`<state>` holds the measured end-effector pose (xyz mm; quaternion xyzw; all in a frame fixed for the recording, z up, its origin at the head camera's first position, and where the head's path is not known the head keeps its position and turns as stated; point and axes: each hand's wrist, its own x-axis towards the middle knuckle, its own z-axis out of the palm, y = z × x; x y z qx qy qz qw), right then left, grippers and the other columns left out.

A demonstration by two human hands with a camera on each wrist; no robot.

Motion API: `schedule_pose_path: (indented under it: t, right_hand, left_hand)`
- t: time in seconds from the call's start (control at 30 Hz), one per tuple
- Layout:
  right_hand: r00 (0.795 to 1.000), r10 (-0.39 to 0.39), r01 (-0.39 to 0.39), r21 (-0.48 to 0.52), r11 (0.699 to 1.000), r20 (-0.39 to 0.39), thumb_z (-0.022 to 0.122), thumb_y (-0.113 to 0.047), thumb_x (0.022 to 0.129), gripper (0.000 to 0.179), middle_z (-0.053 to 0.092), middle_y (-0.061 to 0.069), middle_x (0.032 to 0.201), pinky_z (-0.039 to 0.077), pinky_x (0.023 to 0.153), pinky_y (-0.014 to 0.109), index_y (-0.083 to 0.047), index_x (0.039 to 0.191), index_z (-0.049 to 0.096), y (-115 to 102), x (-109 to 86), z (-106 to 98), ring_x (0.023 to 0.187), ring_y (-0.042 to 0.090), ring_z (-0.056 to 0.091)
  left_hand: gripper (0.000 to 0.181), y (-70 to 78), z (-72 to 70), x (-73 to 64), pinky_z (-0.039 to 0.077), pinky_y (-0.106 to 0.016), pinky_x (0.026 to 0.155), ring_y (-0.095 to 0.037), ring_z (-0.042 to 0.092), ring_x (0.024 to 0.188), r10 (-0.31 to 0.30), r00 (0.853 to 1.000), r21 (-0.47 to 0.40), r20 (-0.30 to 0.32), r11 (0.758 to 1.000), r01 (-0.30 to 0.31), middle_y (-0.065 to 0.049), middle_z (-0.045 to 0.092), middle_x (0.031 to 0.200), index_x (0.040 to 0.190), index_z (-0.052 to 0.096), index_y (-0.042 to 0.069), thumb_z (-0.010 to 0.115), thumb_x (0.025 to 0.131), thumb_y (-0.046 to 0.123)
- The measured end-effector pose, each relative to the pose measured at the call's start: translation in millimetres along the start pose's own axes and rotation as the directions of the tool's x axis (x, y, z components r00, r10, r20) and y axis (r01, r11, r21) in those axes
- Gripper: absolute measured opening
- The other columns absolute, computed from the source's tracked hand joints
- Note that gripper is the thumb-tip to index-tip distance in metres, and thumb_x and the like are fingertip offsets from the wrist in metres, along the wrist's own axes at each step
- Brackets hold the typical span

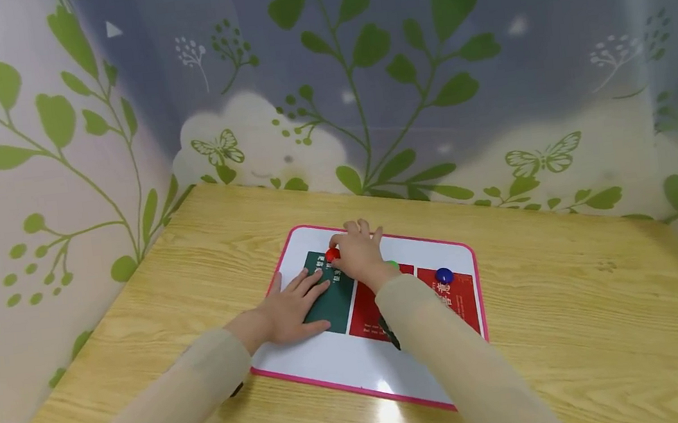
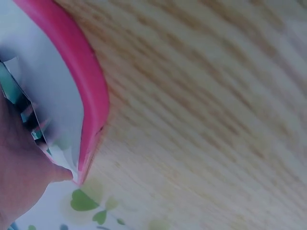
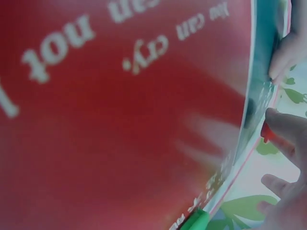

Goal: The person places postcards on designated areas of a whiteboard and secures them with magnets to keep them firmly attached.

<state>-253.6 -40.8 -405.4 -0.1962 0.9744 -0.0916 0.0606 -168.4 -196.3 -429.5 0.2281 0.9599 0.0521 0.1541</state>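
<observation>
A whiteboard [image 1: 357,368] with a pink rim lies on the table, bearing a dark green card [image 1: 331,310] at its left. My left hand [image 1: 290,309] rests on that card's left part with fingers spread. At the card's top edge my right hand [image 1: 359,254] pinches a round red magnet [image 1: 332,255] between thumb and forefinger, the other fingers stretched out. The right wrist view shows the red magnet [image 3: 266,132] at the fingertips. Beside the green card lies a red card [image 1: 366,312], partly hidden by my right forearm, with a green magnet [image 1: 392,264] at its top.
On the board's right side is another red card [image 1: 465,295] with white writing, a blue magnet [image 1: 444,275] at its top. The wooden table [image 1: 588,302] runs back to a wall [image 1: 405,127] printed with leaves and butterflies.
</observation>
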Motion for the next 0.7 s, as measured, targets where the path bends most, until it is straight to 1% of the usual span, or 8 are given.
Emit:
schedule_pose_path:
  t: [0.13, 0.2, 0.43, 0.57, 0.7]
  right_hand:
    - [1.000, 0.009, -0.009, 0.002, 1.000, 0.014, 0.065, -0.031, 0.088, 0.034, 0.037, 0.015, 0.144, 0.013, 0.109, 0.066, -0.018, 0.119, 0.064, 2.1, -0.7, 1.9, 0.138, 0.037, 0.022]
    - [1.000, 0.020, -0.020, 0.011, 1.000, 0.022, 0.064, -0.030, 0.088, 0.033, 0.037, 0.015, 0.144, 0.012, 0.110, 0.066, -0.018, 0.119, 0.063, 3.8, -1.0, 2.7, 0.138, 0.037, 0.021]
    - [0.999, 0.031, -0.032, 0.031, 0.999, 0.026, 0.065, -0.030, 0.088, 0.035, 0.037, 0.015, 0.144, 0.013, 0.109, 0.066, -0.018, 0.120, 0.063, 5.8, -2.4, 4.6, 0.138, 0.037, 0.022]
    - [0.999, 0.036, -0.037, 0.023, 0.999, 0.020, 0.065, -0.032, 0.088, 0.043, 0.036, 0.014, 0.146, 0.014, 0.110, 0.064, -0.018, 0.127, 0.058, 7.1, -2.6, 6.7, 0.138, 0.037, 0.021]
    - [0.999, 0.049, -0.049, 0.043, 0.998, 0.009, 0.065, -0.036, 0.086, 0.056, 0.032, 0.015, 0.148, 0.013, 0.111, 0.063, -0.015, 0.136, 0.049, 9.9, -3.0, 8.4, 0.140, 0.036, 0.019]
  left_hand:
    - [0.076, 1.7, 0.1, 1.4, 0.004, -0.066, 0.111, -0.033, 0.007, 0.146, 0.003, 1.000, -0.005, 0.010, 1.000, -0.003, -0.006, 0.015, 0.158, 0.150, 0.020, 0.017, 0.044, 0.091, 0.058]
    - [0.078, 2.9, -0.2, 2.4, 0.003, -0.065, 0.111, -0.031, 0.006, 0.146, -0.002, 1.000, 0.002, 0.019, 1.000, 0.002, -0.005, 0.014, 0.158, 0.151, 0.018, 0.019, 0.044, 0.090, 0.060]
    - [0.079, 5.0, -0.6, 2.3, 0.004, -0.066, 0.111, -0.033, 0.007, 0.146, 0.004, 1.000, 0.001, 0.020, 1.000, -0.004, -0.006, 0.015, 0.158, 0.150, 0.020, 0.018, 0.045, 0.089, 0.061]
    - [0.080, 4.0, 0.2, 1.7, 0.004, -0.066, 0.111, -0.032, 0.007, 0.146, -0.005, 1.000, -0.008, 0.023, 1.000, 0.005, -0.006, 0.015, 0.158, 0.150, 0.020, 0.018, 0.046, 0.088, 0.061]
    - [0.080, 0.1, 2.1, 0.9, 0.003, -0.067, 0.110, -0.033, 0.008, 0.145, -0.008, 1.000, -0.026, 0.014, 1.000, 0.008, -0.007, 0.016, 0.158, 0.150, 0.021, 0.017, 0.047, 0.088, 0.060]
